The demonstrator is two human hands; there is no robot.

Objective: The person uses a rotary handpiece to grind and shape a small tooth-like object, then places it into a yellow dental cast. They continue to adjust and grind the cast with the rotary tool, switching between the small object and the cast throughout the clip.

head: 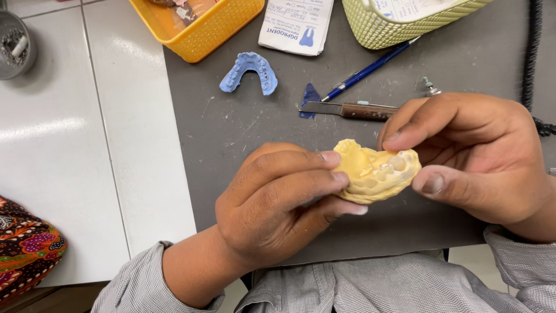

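Both hands are holding a yellow dental cast (376, 172) above the grey mat (231, 133) that is covering part of the white tabletop (69, 145). The left hand (278, 200) is gripping the cast's left end, with the fingers curling over its top and under its base. The right hand (469, 153) is pinching the right end, with the forefinger lying across the upper rear edge and the thumb pressing against the front side. The cast is facing tooth-side up and tilting slightly toward the camera. On the mat beyond the hands, a knife with a brown handle (350, 109) is lying just beside a small dark-blue scrap (310, 96), and a blue pen (370, 69) is lying diagonally behind it. A light-blue arch-shaped impression (250, 72) is resting further left, near a yellow basket (200, 26). A pale green basket (399, 26) and a white paper packet (295, 23) are sitting at the far edge. A patterned cloth (26, 249) is showing at the lower left.
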